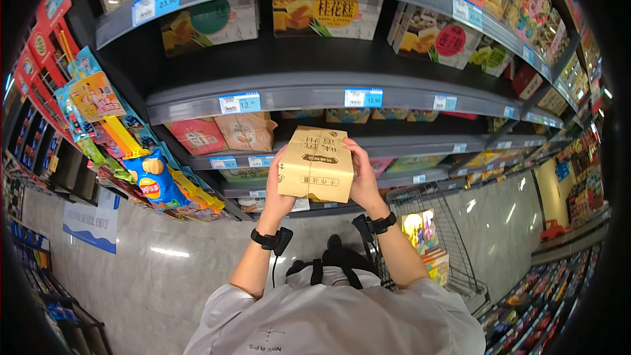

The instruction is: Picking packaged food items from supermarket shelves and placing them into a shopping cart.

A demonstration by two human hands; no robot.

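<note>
Between my two hands I hold a tan paper-wrapped box (327,181) with dark printing, in front of the middle shelves. My left hand (279,187) presses on its left side and my right hand (361,174) grips its right side. Some fingers are hidden behind the box. Just beyond it, boxes with blue and yellow patterns (347,116) sit back on a lower shelf. To the left of the held box, a pink package (196,136) and a peach-coloured package (246,130) stand on that shelf.
A wire shopping cart (453,236) with colourful packages stands at my right. Snack bags hang at the left, among them a blue bag (155,177). The upper shelf holds a white-and-yellow cake box (327,16). Price tags line the shelf edges (420,100). Grey tiles (177,276) cover the floor.
</note>
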